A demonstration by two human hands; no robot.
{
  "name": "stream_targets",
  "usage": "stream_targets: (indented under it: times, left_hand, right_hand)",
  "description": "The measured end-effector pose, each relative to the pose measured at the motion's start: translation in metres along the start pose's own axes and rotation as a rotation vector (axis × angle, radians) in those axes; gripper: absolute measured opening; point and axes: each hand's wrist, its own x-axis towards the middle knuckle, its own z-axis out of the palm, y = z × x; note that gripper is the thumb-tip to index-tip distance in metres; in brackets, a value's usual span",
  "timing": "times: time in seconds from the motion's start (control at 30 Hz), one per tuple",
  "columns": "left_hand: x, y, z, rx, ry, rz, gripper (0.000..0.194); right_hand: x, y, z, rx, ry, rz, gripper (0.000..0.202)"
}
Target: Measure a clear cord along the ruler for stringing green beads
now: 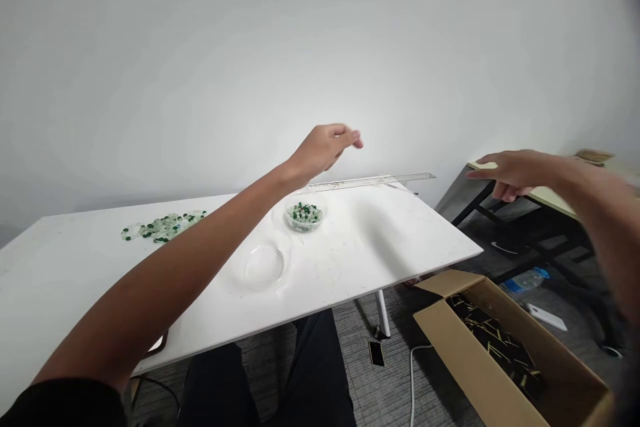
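My left hand (330,145) is raised above the back of the white table (350,247), with fingers curled and drawn together; anything between the fingertips cannot be made out. Off the table's right side, my right hand (507,175) hangs in the air, slightly blurred, its fingers partly spread and nothing seen in it. A clear bowl of green and pale beads (305,215) stands below my left hand. In front of it sits a clear round dish (263,264). More green and clear beads (167,226) lie loose on the left, partly behind my left forearm.
A clear ruler (370,181) lies along the table's back edge. Right of the table, an open cardboard box (473,363) holds black and gold pieces. Behind it are a second table (555,200), a bottle (526,279) and a white object (546,316).
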Motion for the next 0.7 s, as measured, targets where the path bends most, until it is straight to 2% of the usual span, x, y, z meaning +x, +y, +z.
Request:
stream_targets:
  times: [0.03,0.07,0.13,0.17,0.23,0.3,0.37,0.43,0.5,0.53,0.6,0.7]
  left_hand:
    - [0.008,0.007,0.005,-0.031,0.002,0.019,0.026]
    - [0.015,0.015,0.011,-0.06,0.003,0.035,0.027]
    - [0.022,0.029,0.021,-0.14,-0.047,0.091,0.029]
    - [0.023,0.036,0.025,-0.185,-0.091,0.132,0.03]
    - [0.021,0.047,0.03,-0.231,-0.178,0.203,0.033]
    - [0.016,0.057,0.027,-0.195,-0.218,0.226,0.043]
    - [0.01,0.065,0.014,-0.123,-0.199,0.216,0.054]
    - [0.004,0.072,-0.008,-0.081,-0.153,0.211,0.049]
    - [0.0,0.077,-0.036,-0.076,-0.114,0.202,0.041]
    - [-0.002,0.079,-0.051,-0.082,-0.097,0.191,0.044]
    - [-0.007,0.082,-0.08,-0.096,-0.053,0.144,0.052]
    - [-0.016,0.085,-0.114,-0.152,0.088,0.069,0.075]
  right_hand:
    - [-0.015,-0.017,0.016,-0.124,-0.121,0.023,0.058]
    - [-0.032,-0.035,0.034,-0.143,-0.125,-0.083,0.068]
    - [-0.067,-0.073,0.076,0.129,-0.107,-0.359,0.09]
    - [-0.083,-0.091,0.097,0.297,-0.157,-0.455,0.095]
    - [-0.108,-0.12,0.135,0.597,-0.305,-0.548,0.09]
    - [-0.123,-0.136,0.164,0.823,-0.579,-0.572,0.063]
    - [-0.128,-0.14,0.182,0.987,-0.805,-0.548,0.036]
    - [-0.128,-0.134,0.191,1.082,-0.897,-0.493,0.028]
    - [-0.125,-0.121,0.193,1.082,-0.899,-0.435,0.03]
    - [-0.123,-0.114,0.193,1.042,-0.89,-0.413,0.031]
    - [-0.116,-0.098,0.19,0.912,-0.873,-0.384,0.033]
    - [-0.101,-0.073,0.183,0.697,-0.816,-0.356,0.038]
